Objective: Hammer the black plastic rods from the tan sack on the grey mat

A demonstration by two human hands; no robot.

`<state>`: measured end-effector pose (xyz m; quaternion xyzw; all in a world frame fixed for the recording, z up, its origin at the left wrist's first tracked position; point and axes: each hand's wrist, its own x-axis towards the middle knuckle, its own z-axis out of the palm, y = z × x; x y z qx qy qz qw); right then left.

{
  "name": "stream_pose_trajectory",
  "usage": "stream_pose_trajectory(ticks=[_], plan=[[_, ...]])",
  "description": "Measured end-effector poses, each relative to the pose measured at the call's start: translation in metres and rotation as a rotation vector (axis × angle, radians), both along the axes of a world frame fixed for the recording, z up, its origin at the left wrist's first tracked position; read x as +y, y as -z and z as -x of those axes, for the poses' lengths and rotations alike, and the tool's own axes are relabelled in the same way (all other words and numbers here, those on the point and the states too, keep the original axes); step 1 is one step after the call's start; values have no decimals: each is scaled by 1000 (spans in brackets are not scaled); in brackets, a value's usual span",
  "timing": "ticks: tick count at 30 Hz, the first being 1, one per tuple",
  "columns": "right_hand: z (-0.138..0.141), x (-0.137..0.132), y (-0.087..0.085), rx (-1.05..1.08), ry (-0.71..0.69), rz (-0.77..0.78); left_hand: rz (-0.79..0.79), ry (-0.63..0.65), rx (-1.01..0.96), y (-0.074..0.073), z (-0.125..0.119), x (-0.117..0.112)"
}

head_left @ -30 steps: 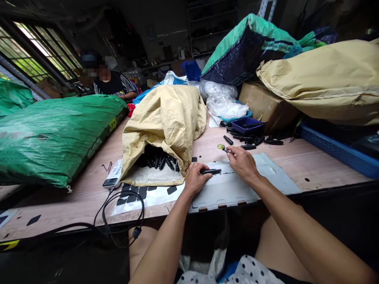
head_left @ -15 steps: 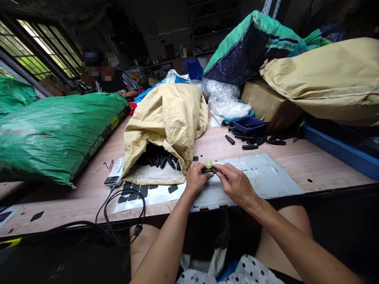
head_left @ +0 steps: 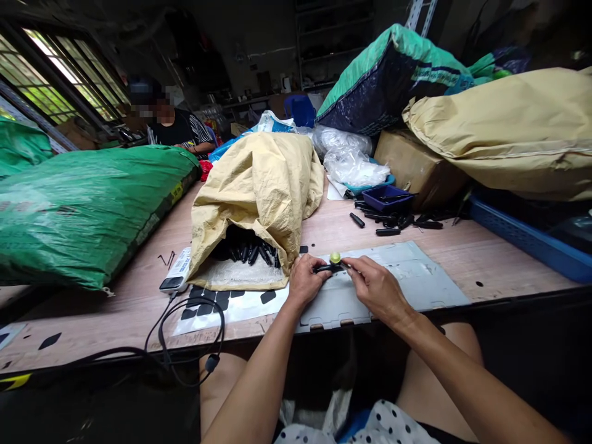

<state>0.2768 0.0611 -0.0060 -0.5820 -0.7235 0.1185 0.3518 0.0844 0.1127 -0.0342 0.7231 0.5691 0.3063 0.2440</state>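
Above the grey-white board (head_left: 407, 271), my left hand (head_left: 305, 277) is closed around a slim black handle (head_left: 327, 267) that points to the right. My right hand (head_left: 377, 287) pinches a thin dark piece at the handle's right end; the fingers hide most of it. A round yellow-green knob (head_left: 335, 258) sits between the two hands, just over the handle; I cannot tell which part it is fixed to. Left of my hands, a beige sack (head_left: 259, 185) lies with its mouth towards me, and several black handles (head_left: 252, 253) show inside.
Loose black handles (head_left: 388, 232) lie by a small purple tray (head_left: 387, 197). A blue basket (head_left: 527, 237) stands right, a green sack (head_left: 92, 209) left. A power bank (head_left: 176, 271) with a looped cable (head_left: 192, 333) is near the edge. A person (head_left: 180, 129) sits across.
My right hand has shifted a little to the right, and the yellow-green knob has moved right with it. More of the black handle shows beside my left hand, which keeps its grip.
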Motion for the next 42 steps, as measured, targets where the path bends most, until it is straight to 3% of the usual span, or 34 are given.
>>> stream_pose_trajectory(ticks=[6, 13, 24, 38, 42], plan=[[-12, 43, -8, -82, 176, -2, -18, 15, 8, 0, 1, 0], [-11, 78, 17, -335, 274, 118, -35, 31, 15, -1, 2, 0], [-1, 79, 35, -477, 354, 60, -36, 37, 15, 2, 3, 1], [1, 79, 34, -486, 355, 37, -27, 44, -5, 0, 3, 1], [1, 80, 34, -487, 360, 41, 41, 61, -210, -7, 6, -4]])
